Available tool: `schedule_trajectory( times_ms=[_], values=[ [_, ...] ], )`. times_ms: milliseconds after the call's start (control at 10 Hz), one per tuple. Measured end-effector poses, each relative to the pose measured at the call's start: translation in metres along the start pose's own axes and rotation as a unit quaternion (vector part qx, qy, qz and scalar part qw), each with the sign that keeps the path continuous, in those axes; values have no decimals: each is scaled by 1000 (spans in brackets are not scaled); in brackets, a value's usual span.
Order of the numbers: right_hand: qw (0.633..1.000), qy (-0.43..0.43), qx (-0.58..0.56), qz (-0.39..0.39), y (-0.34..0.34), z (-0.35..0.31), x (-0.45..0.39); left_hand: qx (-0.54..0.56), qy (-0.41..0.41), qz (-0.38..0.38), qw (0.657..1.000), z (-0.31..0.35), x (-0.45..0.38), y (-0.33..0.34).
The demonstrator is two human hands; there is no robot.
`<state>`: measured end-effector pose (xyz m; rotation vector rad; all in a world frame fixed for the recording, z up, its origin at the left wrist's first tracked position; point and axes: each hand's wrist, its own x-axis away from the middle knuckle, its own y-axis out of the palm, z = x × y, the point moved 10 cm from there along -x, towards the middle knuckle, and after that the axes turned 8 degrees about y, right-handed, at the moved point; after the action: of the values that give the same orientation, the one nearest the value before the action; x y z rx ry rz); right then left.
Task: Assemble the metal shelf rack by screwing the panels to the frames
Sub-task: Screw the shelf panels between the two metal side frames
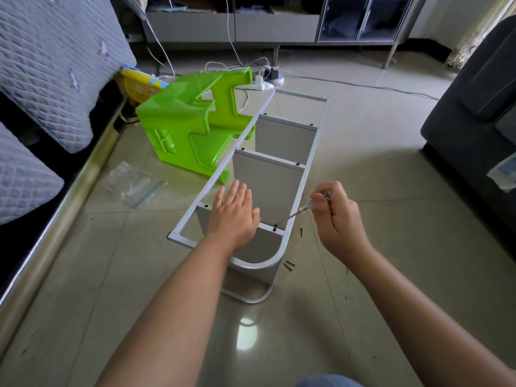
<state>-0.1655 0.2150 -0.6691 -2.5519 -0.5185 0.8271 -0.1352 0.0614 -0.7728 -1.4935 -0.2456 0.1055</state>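
Both forearms reached in from the bottom of the frame toward the centre. The left hand (233,216) lay flat, fingers straight and slightly spread, palm pressing down on the nearest panel (252,248) of the metal shelf rack (279,174). The right hand (339,219), just right of centre, had its fingers curled round the clear handle of a screwdriver (303,212), held high with the wrist bent; the thin shaft slanted down and left, its tip meeting a dark screw (275,227) at the right end of that same panel, where the panel met the right frame rail (305,177).

The left palm hid the middle of the panel's top edge. The screwdriver's handle was mostly covered by the right fingers, and its tip was too small to tell whether it sat in the screw head. The lower frame showed only as a curved end (262,296) below the rack.

The rack lay on its side on the tiled floor (377,152), running from centre toward the upper middle, with three panels standing between the frames. Both hands were at its near end. Loose screws (289,266) lay on the floor just right of the rack, below the right hand. A green plastic stool (184,124) lay tipped against the rack's left rail, and a clear plastic bag (131,184) rested at middle left.
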Motion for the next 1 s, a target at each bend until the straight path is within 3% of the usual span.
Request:
schedule_trajectory(
  times_ms=[500, 700, 1000],
  values=[
    [975, -84, 84, -187, 24, -33, 2, 5, -1, 7, 1000, 0, 1, 1],
    [970, -65, 123, -199, 26, -38, -11, 3, -2, 14, 1000, 0, 0, 0],
    [841, -69, 401, -357, 56, -56, -26, 1, -5, 1, 1000, -2, 0, 1]
  ],
)
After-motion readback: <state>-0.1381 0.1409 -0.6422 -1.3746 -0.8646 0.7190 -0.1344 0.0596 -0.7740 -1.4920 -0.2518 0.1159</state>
